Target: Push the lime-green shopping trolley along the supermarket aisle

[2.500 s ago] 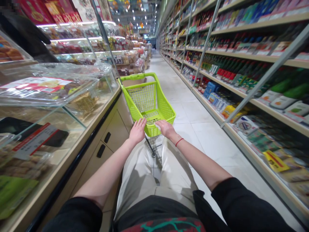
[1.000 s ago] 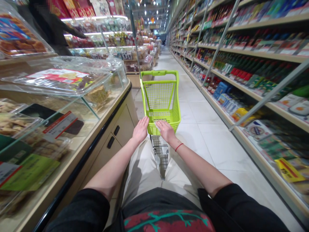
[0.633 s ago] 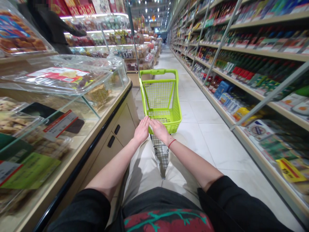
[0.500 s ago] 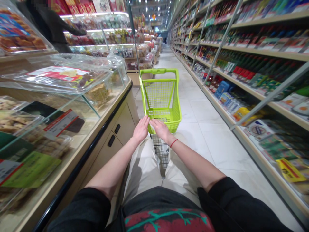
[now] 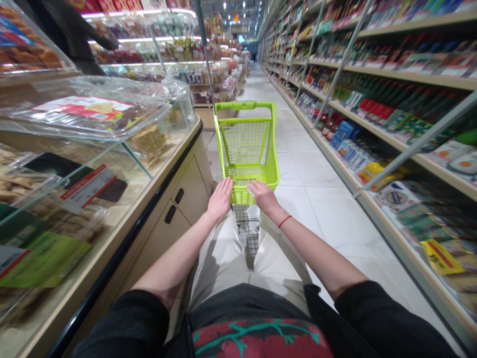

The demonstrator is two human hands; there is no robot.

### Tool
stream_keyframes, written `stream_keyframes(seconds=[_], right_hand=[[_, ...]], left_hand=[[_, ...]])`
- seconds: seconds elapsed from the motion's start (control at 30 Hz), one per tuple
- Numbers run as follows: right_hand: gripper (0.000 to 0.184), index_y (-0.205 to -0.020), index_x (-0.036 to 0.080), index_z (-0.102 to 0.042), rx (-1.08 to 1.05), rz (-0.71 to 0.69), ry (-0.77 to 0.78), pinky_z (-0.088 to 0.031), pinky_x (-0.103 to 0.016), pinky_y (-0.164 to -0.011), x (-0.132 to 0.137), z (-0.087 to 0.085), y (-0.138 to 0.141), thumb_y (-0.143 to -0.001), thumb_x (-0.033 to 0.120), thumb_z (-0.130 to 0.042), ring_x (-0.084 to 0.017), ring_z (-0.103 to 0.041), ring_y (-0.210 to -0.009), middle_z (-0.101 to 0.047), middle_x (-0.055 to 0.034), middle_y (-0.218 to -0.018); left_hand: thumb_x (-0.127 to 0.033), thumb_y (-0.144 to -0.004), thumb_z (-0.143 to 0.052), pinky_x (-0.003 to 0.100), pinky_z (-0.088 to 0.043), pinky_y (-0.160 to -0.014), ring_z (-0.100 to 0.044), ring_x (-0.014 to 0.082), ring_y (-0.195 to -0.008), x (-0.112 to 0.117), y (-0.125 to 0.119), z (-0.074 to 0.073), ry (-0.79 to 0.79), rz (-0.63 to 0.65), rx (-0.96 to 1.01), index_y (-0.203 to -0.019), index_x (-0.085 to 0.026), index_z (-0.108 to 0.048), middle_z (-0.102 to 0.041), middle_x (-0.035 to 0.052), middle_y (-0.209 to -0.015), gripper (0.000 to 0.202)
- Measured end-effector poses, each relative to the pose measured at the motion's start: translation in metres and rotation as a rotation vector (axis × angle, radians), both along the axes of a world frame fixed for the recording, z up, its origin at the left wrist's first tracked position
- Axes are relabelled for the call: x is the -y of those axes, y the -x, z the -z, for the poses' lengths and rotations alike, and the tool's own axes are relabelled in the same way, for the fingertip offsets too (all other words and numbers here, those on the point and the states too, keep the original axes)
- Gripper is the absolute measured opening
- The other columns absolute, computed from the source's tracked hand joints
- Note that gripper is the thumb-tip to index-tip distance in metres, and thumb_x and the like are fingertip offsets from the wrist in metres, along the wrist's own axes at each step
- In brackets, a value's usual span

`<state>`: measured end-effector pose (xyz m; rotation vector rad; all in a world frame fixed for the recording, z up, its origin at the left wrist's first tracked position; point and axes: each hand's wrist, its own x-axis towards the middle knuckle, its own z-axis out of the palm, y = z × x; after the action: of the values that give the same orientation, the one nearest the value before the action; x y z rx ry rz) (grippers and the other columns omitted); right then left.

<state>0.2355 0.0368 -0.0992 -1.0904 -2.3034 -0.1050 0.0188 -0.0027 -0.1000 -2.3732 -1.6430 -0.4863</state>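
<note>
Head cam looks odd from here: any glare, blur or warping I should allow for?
Head view: the wide lens bends the shelf uprights on the right; glare streaks the plastic lid of the display case; the packaged food at lower left is blurred; the green shopping cart looks fairly sharp.

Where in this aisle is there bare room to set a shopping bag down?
White floor tiles lie bare between the lime-green shopping cart and the right-hand shelves. It is crowded on those shelves, packed with bottles and packets, and on the glass display counter at left.

Lime-grn plastic shopping cart (image 5: 240,196), upright
</note>
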Motion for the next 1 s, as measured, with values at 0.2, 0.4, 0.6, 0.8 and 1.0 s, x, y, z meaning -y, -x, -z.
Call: stream_keyframes(seconds=[0.2,0.4,0.6,0.8,1.0], right_hand=[[0.046,-0.139,0.017,-0.059,0.039,-0.076,0.019,-0.045,-0.042,-0.113,0.005,-0.004,0.047,-0.096,0.007,-0.047,-0.023,-0.059,-0.127,-0.063,-0.0152,-0.138],[0.044,-0.13,0.022,-0.067,0.032,-0.059,-0.005,-0.043,-0.045,-0.115,-0.002,0.001,-0.003,-0.096,0.005,-0.045,-0.021,-0.062,-0.124,-0.067,-0.0103,-0.134],[0.043,-0.128,0.017,-0.067,0.031,0.073,0.011,-0.041,-0.048,-0.116,-0.001,0.002,-0.05,-0.093,0.003,-0.047,-0.024,-0.061,-0.124,-0.067,-0.0144,-0.133],[0.044,-0.134,0.014,-0.064,-0.035,0.049,0.019,-0.039,-0.046,-0.119,0.007,0.006,0.012,-0.094,0.004,-0.046,-0.024,-0.058,-0.13,-0.063,-0.0169,-0.137],[0.047,-0.137,0.02,-0.061,-0.037,-0.034,-0.015,-0.039,-0.046,-0.118,0.008,0.005,0.049,-0.095,0.005,-0.046,-0.022,-0.056,-0.131,-0.061,-0.0132,-0.141]], left_hand=[[0.0,-0.088,-0.033,0.044,-0.021,-0.127,-0.018,0.0245,-0.154,-0.001,-0.001,0.005,-0.01,-0.019,0.003,-0.152,-0.003,-0.036,-0.03,0.0194,-0.162,0.064],[0.001,-0.088,-0.032,0.043,-0.021,-0.128,-0.021,0.0234,-0.154,-0.003,0.004,0.003,-0.002,-0.046,0.035,-0.151,-0.003,-0.038,-0.032,0.0182,-0.161,0.064],[0.002,-0.085,-0.032,0.045,-0.022,-0.127,-0.019,0.0231,-0.154,-0.001,0.0,0.005,0.002,-0.047,0.045,-0.153,-0.003,-0.034,-0.032,0.0181,-0.162,0.068],[-0.001,-0.086,-0.032,0.046,-0.021,-0.127,-0.017,0.0242,-0.154,0.002,-0.008,0.008,-0.029,-0.062,0.033,-0.155,-0.003,-0.029,-0.032,0.0181,-0.162,0.068],[-0.003,-0.089,-0.032,0.046,-0.021,-0.127,-0.019,0.0243,-0.154,0.004,-0.009,0.009,-0.036,-0.098,0.031,-0.153,-0.003,-0.031,-0.034,0.0193,-0.161,0.065]])
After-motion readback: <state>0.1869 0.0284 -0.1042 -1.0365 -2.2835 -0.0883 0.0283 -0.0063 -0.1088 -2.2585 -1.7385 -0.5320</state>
